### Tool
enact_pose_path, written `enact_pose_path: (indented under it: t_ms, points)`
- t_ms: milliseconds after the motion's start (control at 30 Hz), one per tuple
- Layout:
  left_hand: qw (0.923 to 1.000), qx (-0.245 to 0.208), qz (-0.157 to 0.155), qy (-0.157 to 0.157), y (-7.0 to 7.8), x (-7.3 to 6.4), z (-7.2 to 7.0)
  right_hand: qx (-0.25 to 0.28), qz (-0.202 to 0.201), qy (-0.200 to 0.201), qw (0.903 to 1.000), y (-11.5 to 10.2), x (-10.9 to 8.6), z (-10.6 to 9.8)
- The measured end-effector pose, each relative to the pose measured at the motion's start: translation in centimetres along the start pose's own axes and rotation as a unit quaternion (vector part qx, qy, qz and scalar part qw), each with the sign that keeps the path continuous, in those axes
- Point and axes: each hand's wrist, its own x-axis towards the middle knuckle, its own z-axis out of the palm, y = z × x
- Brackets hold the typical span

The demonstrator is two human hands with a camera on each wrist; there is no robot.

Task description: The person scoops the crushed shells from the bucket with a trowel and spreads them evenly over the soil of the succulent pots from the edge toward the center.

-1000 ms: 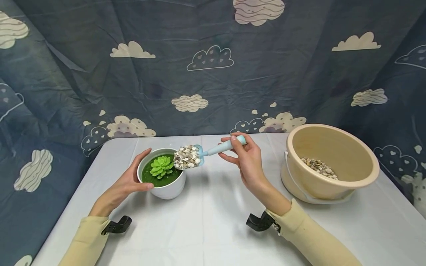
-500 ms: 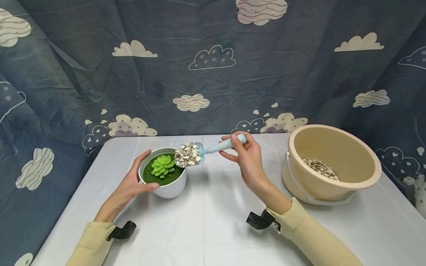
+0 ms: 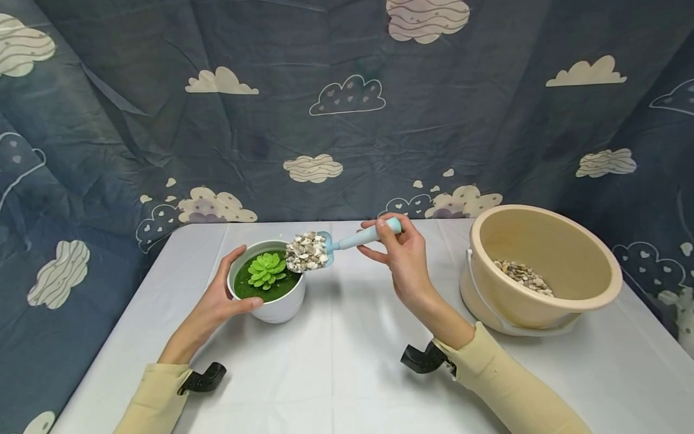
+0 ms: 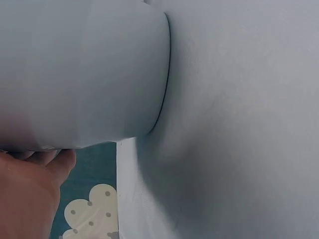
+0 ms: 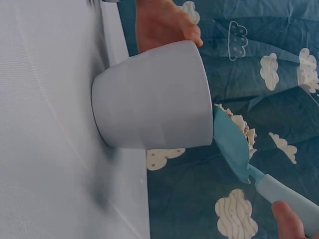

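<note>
A white flower pot point(image 3: 282, 307) with a bright green succulent point(image 3: 267, 270) on a green bed stands upright on the table. My left hand point(image 3: 217, 298) grips it from the left, thumb on the near rim and fingers round the far side. My right hand point(image 3: 403, 256) holds a light blue hand trowel point(image 3: 360, 239) by its handle. Its blade, heaped with small pebbles point(image 3: 306, 252), overlaps the pot's right rim. In the right wrist view the trowel blade point(image 5: 232, 142) tilts close to the pot's rim. The left wrist view shows mostly the pot's wall point(image 4: 89, 74).
A beige bucket point(image 3: 547, 220) with a lowered handle stands at the right of the table, pebbles point(image 3: 523, 277) on its bottom. White cloth covers the table point(image 3: 336, 374). Behind it hangs a dark blue cloth point(image 3: 347, 138) with cloud prints.
My left wrist has shifted slightly right and toward the near side, still gripping the pot. The trowel and its pebbles have hardly moved. The whole view has drifted slightly.
</note>
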Motion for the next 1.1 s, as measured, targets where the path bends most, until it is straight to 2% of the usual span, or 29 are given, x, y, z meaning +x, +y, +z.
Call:
enact_pose_path:
  t_ms: [733,933,1100]
  points:
    - [0.9988,0.007,0.010,0.047,0.2,-0.4,1.4,-0.004,-0.031,-0.009,0.9995,-0.2,0.1,0.5]
    - [0.9988,0.031,0.000,0.037,0.3,-0.6,1.3,-0.003,-0.033,-0.005,0.9995,-0.3,0.2,0.5]
    - [0.9997,0.020,0.011,0.011,0.3,-0.6,0.6,-0.004,-0.029,-0.003,0.9996,-0.2,0.2,0.6]
